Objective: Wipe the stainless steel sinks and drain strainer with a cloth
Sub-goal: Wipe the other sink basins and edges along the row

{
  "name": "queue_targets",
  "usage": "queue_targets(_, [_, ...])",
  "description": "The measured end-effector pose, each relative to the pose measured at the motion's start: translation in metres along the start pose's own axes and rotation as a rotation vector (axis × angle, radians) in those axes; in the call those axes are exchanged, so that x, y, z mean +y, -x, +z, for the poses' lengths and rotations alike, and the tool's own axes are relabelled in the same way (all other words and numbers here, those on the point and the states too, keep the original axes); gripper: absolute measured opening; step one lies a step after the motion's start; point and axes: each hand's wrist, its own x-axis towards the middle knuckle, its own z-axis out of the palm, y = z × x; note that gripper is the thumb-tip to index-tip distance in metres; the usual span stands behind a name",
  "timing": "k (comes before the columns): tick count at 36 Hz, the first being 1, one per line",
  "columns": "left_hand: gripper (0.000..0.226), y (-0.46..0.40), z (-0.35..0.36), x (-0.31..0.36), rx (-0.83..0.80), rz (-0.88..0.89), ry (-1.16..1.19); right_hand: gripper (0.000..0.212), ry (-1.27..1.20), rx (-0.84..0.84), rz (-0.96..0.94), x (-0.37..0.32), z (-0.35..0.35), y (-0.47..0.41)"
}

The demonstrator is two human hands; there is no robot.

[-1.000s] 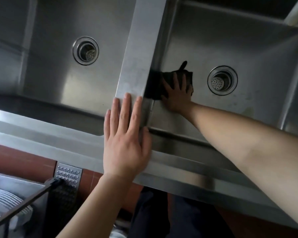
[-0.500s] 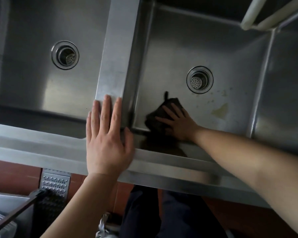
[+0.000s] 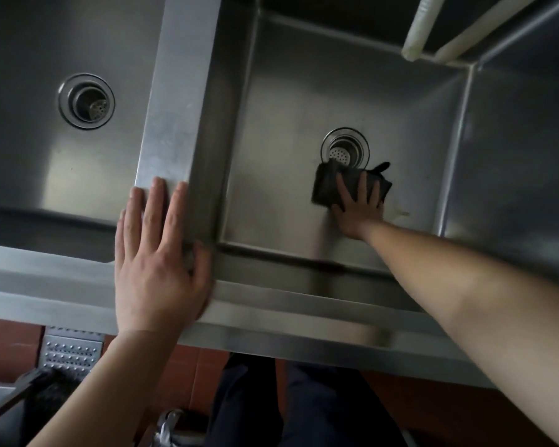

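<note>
Right hand: my right hand [image 3: 359, 210] presses flat, fingers spread, on the dark folded cloth [image 3: 331, 188].
Cloth: on the right stainless steel sink [image 3: 288, 124] floor, touching the round drain strainer [image 3: 344, 151] at its 6 o'clock.
Left hand: my left hand [image 3: 157, 259] lies flat on the steel divider [image 3: 175, 124], holding nothing.

We see dim, soft light with pale sheen on the brushed stainless steel divider [image 3: 178, 124]; the far basin corners sink into shadow, edges bow, and everything looks slightly blurred.
</note>
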Motion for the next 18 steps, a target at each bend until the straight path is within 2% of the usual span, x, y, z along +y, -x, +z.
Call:
queue_targets(4, [0.075,-0.001,0.000,-0.001,-0.007,-0.008,-0.005,0.068,0.247,-0.163,-0.263,0.032,0.012,0.029])
queue_targets(7, [0.075,0.000,-0.001,0.000,-0.017,-0.017,0.001,0.062,0.365,-0.312,-0.361,0.052,0.011,0.043])
queue_targets(11, [0.076,0.000,-0.004,0.002,-0.040,-0.029,0.007,0.054,0.275,-0.456,-0.262,0.057,-0.005,0.057])
queue_targets(15, [0.073,-0.001,-0.011,0.012,-0.082,-0.077,0.013,0.059,0.107,-0.580,-0.111,0.055,-0.025,0.075])
queue_targets(18, [0.071,-0.006,-0.015,0.036,-0.102,-0.169,0.020,0.058,-0.042,-0.439,-0.099,0.060,-0.043,0.095])
